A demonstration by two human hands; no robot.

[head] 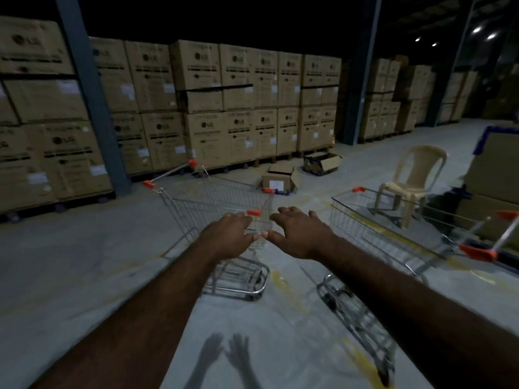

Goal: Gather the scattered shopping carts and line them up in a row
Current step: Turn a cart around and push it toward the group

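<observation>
A wire shopping cart (207,203) with orange corner caps stands on the concrete floor straight ahead, its handle bar toward the far left. My left hand (227,237) and my right hand (297,234) reach out side by side, palms down, fingers spread and straight, at the cart's near rim. The left fingertips lie by an orange cap; whether they touch the rim I cannot tell. A second wire cart (393,242) stands to the right, its handle with orange ends at the right edge.
Tall stacks of cardboard boxes (224,108) on pallets line the back. A steel pillar (90,94) rises at the left. Open cartons (280,178) lie on the floor behind the cart. A beige plastic chair (412,181) and more boxes (494,175) stand at the right.
</observation>
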